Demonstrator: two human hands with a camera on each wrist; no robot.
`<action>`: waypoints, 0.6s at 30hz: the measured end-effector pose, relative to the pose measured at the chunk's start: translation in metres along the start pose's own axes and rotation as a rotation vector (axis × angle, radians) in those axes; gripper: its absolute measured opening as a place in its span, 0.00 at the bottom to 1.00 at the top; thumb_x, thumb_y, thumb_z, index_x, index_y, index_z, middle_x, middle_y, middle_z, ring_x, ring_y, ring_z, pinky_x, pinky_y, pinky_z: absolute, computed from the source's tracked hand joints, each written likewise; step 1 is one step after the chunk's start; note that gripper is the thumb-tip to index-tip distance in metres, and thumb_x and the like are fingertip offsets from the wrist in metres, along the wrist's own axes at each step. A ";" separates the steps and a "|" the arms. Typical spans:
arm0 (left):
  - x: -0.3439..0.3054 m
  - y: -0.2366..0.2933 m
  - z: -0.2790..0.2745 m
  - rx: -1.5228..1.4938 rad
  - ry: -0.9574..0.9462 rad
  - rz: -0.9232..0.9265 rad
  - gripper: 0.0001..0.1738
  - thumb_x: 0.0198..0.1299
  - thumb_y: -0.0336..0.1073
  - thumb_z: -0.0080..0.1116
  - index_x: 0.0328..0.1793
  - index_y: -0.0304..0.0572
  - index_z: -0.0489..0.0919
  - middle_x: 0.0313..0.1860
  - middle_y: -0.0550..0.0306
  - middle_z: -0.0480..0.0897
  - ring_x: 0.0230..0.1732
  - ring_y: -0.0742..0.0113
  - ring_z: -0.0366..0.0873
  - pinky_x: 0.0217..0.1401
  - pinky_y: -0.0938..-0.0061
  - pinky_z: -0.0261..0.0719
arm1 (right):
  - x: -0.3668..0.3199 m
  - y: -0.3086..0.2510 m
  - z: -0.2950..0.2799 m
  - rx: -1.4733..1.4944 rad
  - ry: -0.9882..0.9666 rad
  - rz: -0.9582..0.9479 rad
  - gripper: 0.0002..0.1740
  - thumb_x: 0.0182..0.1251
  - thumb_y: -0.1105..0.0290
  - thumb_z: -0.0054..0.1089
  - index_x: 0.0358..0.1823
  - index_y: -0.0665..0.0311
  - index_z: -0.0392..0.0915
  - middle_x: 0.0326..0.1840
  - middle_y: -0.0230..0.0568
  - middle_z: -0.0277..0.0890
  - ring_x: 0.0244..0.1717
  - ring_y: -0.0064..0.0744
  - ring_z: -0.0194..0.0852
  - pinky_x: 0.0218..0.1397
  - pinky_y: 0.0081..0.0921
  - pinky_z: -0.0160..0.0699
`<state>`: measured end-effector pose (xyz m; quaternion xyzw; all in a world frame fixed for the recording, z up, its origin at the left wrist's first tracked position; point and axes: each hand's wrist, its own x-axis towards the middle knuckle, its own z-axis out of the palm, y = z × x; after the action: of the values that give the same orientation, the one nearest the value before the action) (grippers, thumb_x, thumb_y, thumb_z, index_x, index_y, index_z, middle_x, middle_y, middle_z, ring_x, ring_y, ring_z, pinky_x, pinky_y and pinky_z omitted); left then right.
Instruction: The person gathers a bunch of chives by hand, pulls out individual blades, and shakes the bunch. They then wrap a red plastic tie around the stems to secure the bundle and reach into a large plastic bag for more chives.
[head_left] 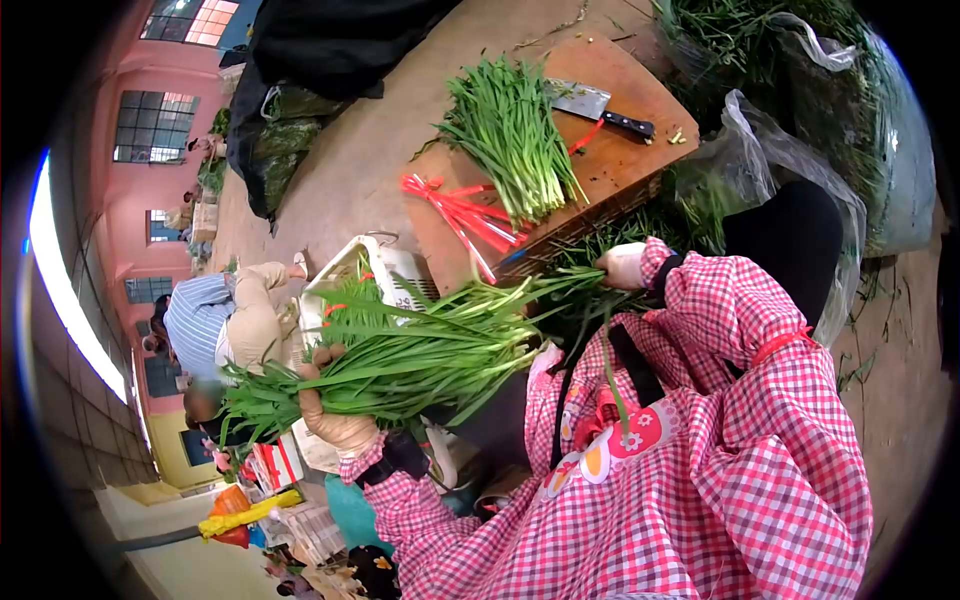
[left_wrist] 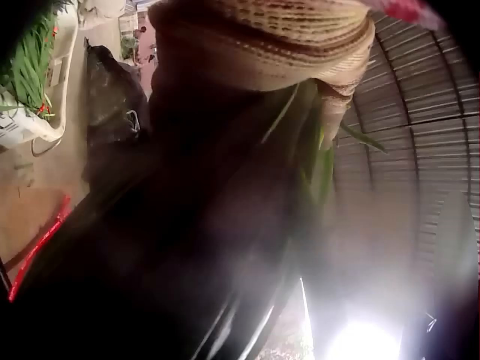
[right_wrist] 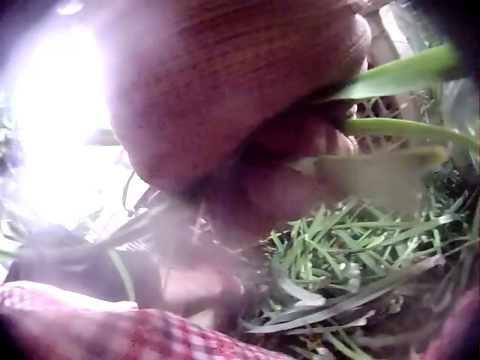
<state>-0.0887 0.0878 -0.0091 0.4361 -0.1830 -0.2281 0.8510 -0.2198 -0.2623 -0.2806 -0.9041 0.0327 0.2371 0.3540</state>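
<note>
My left hand [head_left: 335, 418], in a knit glove, grips a large loose bunch of garlic chives [head_left: 430, 355] near its leafy end. The pale stems point toward my right hand [head_left: 625, 266]. That gloved hand pinches several chive leaves [right_wrist: 405, 75] beside the stem ends, over a heap of loose leaves [right_wrist: 360, 247]. In the left wrist view the glove [left_wrist: 262, 45] fills the top and the greens below are dark and blurred. Another bunch of chives [head_left: 510, 140] lies on a brown board [head_left: 610, 190], next to a black-handled cleaver [head_left: 600, 108].
Red ties [head_left: 465, 215] lie at the board's near left corner. A white crate [head_left: 405, 268] with red-tied chives stands left of the board. Clear plastic bags of greens [head_left: 850, 130] stand at the right. A black sheet [head_left: 320, 50] lies behind, and another person bends over at far left.
</note>
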 end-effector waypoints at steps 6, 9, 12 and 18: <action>-0.004 0.015 -0.056 0.094 0.186 0.193 0.22 0.60 0.48 0.65 0.49 0.36 0.78 0.47 0.52 0.81 0.53 0.58 0.77 0.59 0.56 0.77 | -0.015 0.007 -0.040 -0.243 -0.225 0.120 0.60 0.44 0.38 0.71 0.77 0.56 0.55 0.69 0.56 0.66 0.66 0.52 0.69 0.65 0.41 0.72; 0.001 0.006 -0.065 0.188 0.297 0.266 0.25 0.61 0.51 0.62 0.49 0.35 0.78 0.47 0.53 0.81 0.51 0.59 0.78 0.58 0.61 0.77 | -0.022 -0.030 -0.065 0.339 -0.136 -0.251 0.57 0.52 0.42 0.71 0.77 0.62 0.53 0.76 0.55 0.58 0.75 0.48 0.58 0.76 0.38 0.58; 0.006 -0.004 -0.071 0.133 0.351 0.222 0.25 0.61 0.51 0.62 0.51 0.35 0.78 0.49 0.50 0.82 0.51 0.57 0.79 0.58 0.58 0.79 | -0.038 -0.083 -0.076 0.938 -0.226 -0.669 0.39 0.66 0.55 0.63 0.73 0.67 0.60 0.72 0.48 0.64 0.73 0.37 0.60 0.75 0.33 0.57; 0.013 -0.033 -0.041 0.198 0.489 0.076 0.19 0.64 0.48 0.59 0.51 0.42 0.78 0.57 0.48 0.80 0.56 0.51 0.79 0.61 0.52 0.77 | -0.033 -0.165 -0.059 1.434 0.123 -0.235 0.24 0.59 0.65 0.67 0.56 0.64 0.77 0.38 0.31 0.82 0.33 0.19 0.77 0.37 0.20 0.77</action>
<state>-0.0646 0.0908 -0.0577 0.5521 -0.0097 -0.0646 0.8312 -0.1878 -0.1815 -0.1244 -0.4589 0.1026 0.0664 0.8800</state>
